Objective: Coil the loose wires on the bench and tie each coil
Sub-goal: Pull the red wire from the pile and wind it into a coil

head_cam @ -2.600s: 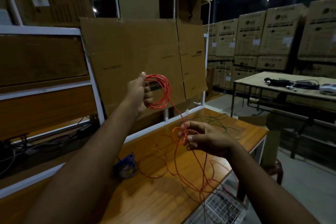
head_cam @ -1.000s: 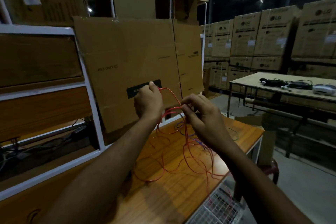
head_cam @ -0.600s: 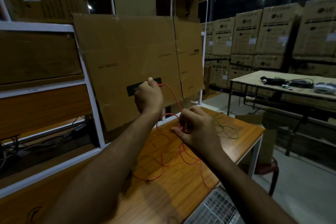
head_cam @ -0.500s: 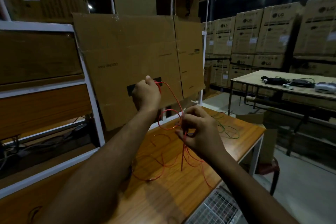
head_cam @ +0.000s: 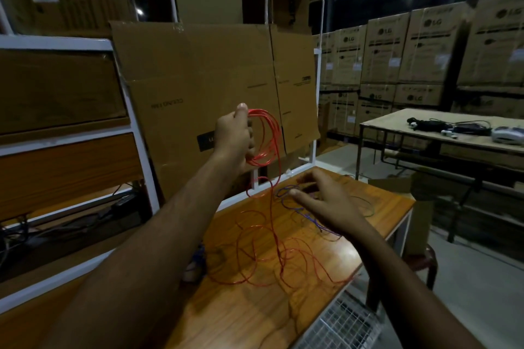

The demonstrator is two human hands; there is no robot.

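My left hand (head_cam: 234,137) is raised above the wooden bench (head_cam: 255,314) and grips a small coil of red wire (head_cam: 268,136). The rest of that red wire (head_cam: 263,252) hangs down from the coil and sprawls in loose loops over the bench. My right hand (head_cam: 326,201) hovers lower, over the bench's far end, with its fingers spread and nothing in them. Under and beside it lie a loose blue wire (head_cam: 314,221) and a thin green wire (head_cam: 368,207). A blue bundle (head_cam: 198,258) shows partly beside my left forearm.
A flattened cardboard sheet (head_cam: 215,85) leans against the white rack frame (head_cam: 136,133) behind the bench. A wire mesh basket (head_cam: 340,326) sits at the bench's near edge. To the right stand a second table (head_cam: 442,125) with cables and stacked cartons (head_cam: 425,51).
My left hand has risen with more red loops gathered in it. My right hand has let go of the red wire, opened, and dropped toward the bench's far end.
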